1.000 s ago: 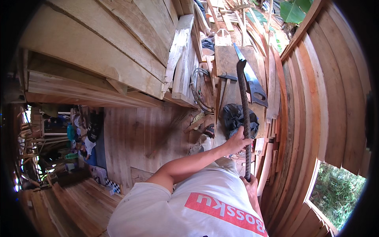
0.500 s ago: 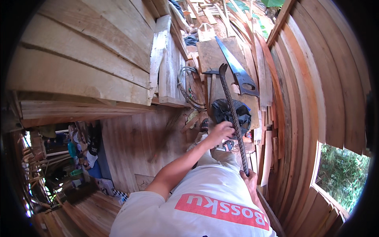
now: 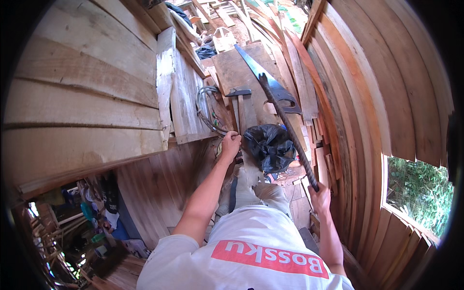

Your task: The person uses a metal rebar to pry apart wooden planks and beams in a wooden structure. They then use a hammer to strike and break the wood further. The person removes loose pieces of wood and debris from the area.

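Right hand (image 3: 320, 197) was clenched round the near end of a long dark steel bar (image 3: 285, 128), which ran far and slightly left over the black bag (image 3: 269, 145) toward the handsaw (image 3: 270, 87). Left hand (image 3: 230, 143) was closed by the wire coil (image 3: 205, 108); couldn't tell what it gripped.

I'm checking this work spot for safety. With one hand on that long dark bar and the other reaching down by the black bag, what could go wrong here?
1. The right hand grips only the low end of the long bar; it may tip and swing.
2. The handsaw lies bare right under the bar; a knock might slide it toward the left hand.
3. The hammer and black bag crowd the boards; something may fall.
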`<state>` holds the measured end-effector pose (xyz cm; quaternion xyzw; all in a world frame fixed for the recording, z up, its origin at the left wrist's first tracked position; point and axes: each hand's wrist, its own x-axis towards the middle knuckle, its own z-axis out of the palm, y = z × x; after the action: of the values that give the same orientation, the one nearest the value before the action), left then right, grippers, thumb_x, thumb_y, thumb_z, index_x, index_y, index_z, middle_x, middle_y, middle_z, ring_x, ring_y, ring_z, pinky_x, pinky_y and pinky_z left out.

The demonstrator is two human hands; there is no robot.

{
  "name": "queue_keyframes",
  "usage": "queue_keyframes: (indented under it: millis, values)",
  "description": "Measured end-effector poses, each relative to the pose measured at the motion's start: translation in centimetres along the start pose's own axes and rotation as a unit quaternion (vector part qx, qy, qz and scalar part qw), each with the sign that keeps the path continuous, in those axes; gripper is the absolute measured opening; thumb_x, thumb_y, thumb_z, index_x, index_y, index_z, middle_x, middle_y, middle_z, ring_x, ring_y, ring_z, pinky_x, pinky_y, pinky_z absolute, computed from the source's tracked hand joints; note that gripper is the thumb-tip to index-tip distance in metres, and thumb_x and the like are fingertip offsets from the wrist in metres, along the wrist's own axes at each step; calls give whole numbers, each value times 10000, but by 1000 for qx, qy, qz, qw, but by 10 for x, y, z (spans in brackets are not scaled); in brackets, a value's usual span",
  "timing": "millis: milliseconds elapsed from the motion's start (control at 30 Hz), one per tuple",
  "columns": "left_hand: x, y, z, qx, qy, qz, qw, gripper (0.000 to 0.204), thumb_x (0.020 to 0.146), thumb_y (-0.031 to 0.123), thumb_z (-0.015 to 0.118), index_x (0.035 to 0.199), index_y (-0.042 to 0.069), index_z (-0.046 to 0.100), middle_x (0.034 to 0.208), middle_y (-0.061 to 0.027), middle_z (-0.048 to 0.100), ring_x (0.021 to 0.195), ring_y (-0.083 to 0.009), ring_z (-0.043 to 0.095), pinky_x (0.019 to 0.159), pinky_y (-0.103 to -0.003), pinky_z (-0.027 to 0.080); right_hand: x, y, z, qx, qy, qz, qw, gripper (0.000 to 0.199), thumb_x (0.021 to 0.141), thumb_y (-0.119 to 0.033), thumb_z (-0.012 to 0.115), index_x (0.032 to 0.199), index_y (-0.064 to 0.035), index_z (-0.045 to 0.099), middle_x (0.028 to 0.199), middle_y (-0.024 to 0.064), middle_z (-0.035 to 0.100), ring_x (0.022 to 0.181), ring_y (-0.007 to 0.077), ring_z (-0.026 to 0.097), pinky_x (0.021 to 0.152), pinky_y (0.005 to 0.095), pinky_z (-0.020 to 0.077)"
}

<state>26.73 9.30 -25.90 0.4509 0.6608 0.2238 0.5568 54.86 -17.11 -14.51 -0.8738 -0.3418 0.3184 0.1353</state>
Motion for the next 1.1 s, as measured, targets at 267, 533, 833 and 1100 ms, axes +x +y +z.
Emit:
queue_keyframes:
  millis: [267, 533, 833, 1100]
  values:
    - [35, 16, 9, 166, 43, 97, 980, 371, 785, 208, 661, 1064, -25, 593, 976, -177, 641, 916, -288, 619, 831, -375, 479, 130, -33, 19, -44, -56, -39, 997, 334, 791, -362, 656, 829, -31, 663, 796, 216, 653, 787, 386, 639, 710, 467, 488]
    - [56, 9, -8, 173, 24, 57, 983, 524, 776, 257, 677, 1182, -32, 512, 1095, -216, 587, 1031, -330, 574, 897, -392, 448, 204, -44, 68, -12, -78, -55, 995, 290, 767, -335, 660, 842, -55, 663, 801, 203, 658, 799, 379, 639, 734, 455, 492]
    - [74, 27, 30, 223, 18, 50, 973, 841, 735, 329, 733, 1348, -63, 310, 1316, -269, 420, 1212, -382, 449, 1008, -406, 374, 205, -45, 118, 64, -103, -100, 988, 256, 798, -249, 678, 956, -53, 632, 838, 225, 646, 858, 414, 617, 744, 477, 474]
    - [62, 25, 43, 256, 29, 56, 965, 882, 733, 288, 751, 1379, -57, 258, 1367, -288, 368, 1277, -390, 380, 1055, -401, 325, 199, -44, 146, -54, -86, -175, 979, 224, 730, -114, 600, 946, -67, 569, 923, 219, 643, 896, 407, 620, 757, 465, 488]
